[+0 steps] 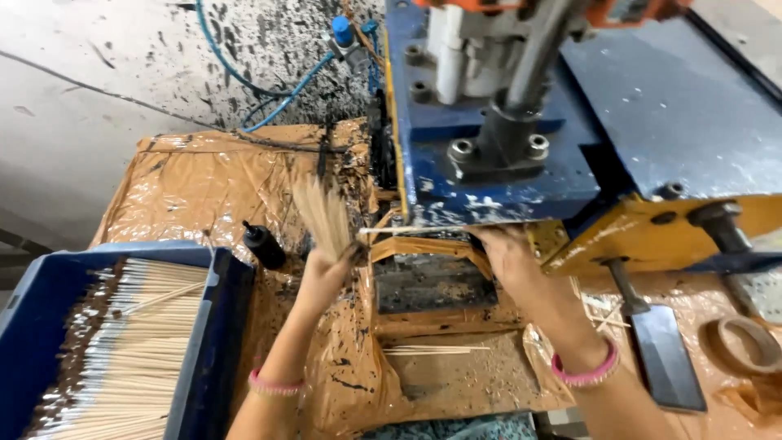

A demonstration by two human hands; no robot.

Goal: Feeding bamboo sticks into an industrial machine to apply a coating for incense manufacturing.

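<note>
A crate of sticks lies left of the machine, with a bottle between them.

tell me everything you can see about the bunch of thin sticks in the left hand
The bundle of thin pale bamboo-like sticks is bare and straw-coloured, gripped at its lower end by the left hand. It stands roughly upright, leaning slightly left, its upper ends fanning out and blurred. It is held over the crinkled orange plastic sheet, just left of the blue metal machine. Only the hand touches it, as far as can be seen.
</note>
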